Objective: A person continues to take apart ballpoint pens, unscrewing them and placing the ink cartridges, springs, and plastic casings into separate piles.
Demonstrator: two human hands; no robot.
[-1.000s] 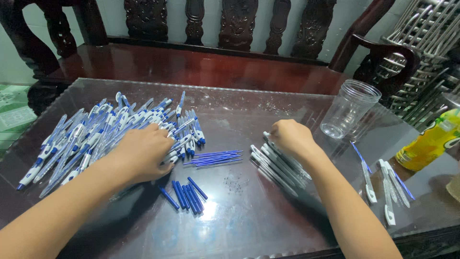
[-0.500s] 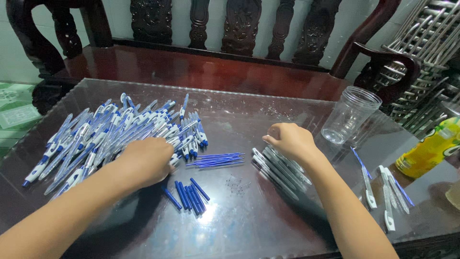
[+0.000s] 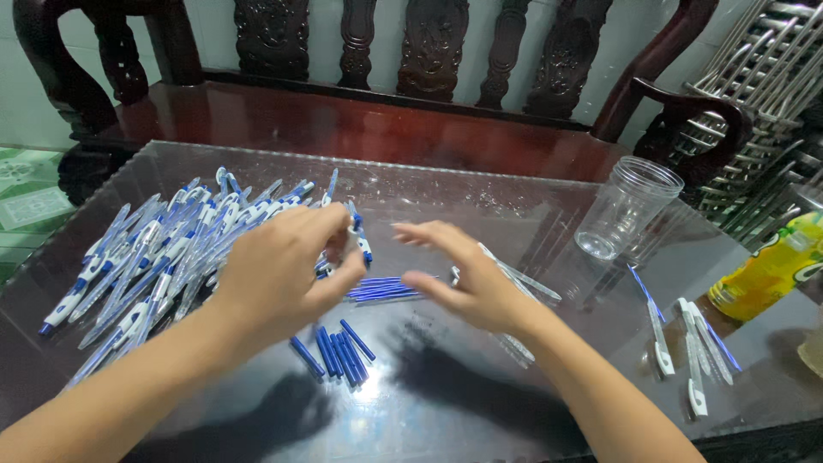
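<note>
The left hand is raised just above the glass-topped bench, its grip closed on a white-and-blue pen: thumb and forefinger pinch the barrel, and the pen's blue tip sticks out to the right of the fingertips, tilted a little downward. The right hand hovers just to the right of that grip, close to it but not touching; its own grip is released, fingers spread and pointing toward the pen, holding nothing that shows.

To the left of the left grip, and partly under the wrist, lies a broad pile of pens of the same white-and-blue kind, heaped loosely. Directly below the gap between the two hands a thin bundle of blue refills lies flat on the bench, running left to right. Nearer the person, below the left grip, a short row of blue caps lies side by side. Under the right palm and a little beyond it rest several clear pen barrels, partly hidden by the hand.

Well to the right of the right grip stands an empty clear plastic jar, upright and open at the top. Further right and nearer the person, a few loose pen parts lie scattered, white with blue. At the far right edge sits a yellow bottle. Behind the bench stands a dark carved wooden seat.
</note>
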